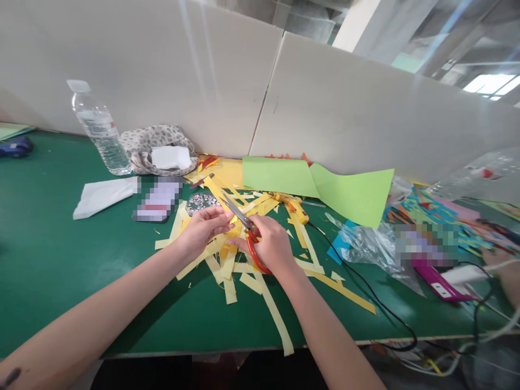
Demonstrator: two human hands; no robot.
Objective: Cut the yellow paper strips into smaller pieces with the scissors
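My left hand (pixel 207 227) pinches a yellow paper strip (pixel 214 188) that points up and away from me. In my right hand (pixel 270 241) is a pair of scissors (pixel 252 246) with red-orange handles, its metal blades reaching toward the strip beside my left fingertips. Whether the blades touch the paper I cannot tell. Beneath both hands lies a loose pile of yellow and pale yellow paper strips (pixel 229 292). A yellow glue gun (pixel 299 210) rests just beyond my right hand. Behind my left hand sits a round clear container of small shiny pieces (pixel 202 201).
Green paper sheets (pixel 280 176) lean near the grey partition (pixel 162 65). To the left stand a water bottle (pixel 101 130), a patterned pouch (pixel 158 138) and a blurred phone (pixel 159 199). A black cable (pixel 365 281), plastic wrap (pixel 377 244) and a magenta object (pixel 436 281) lie right, near another person's hand (pixel 504 276).
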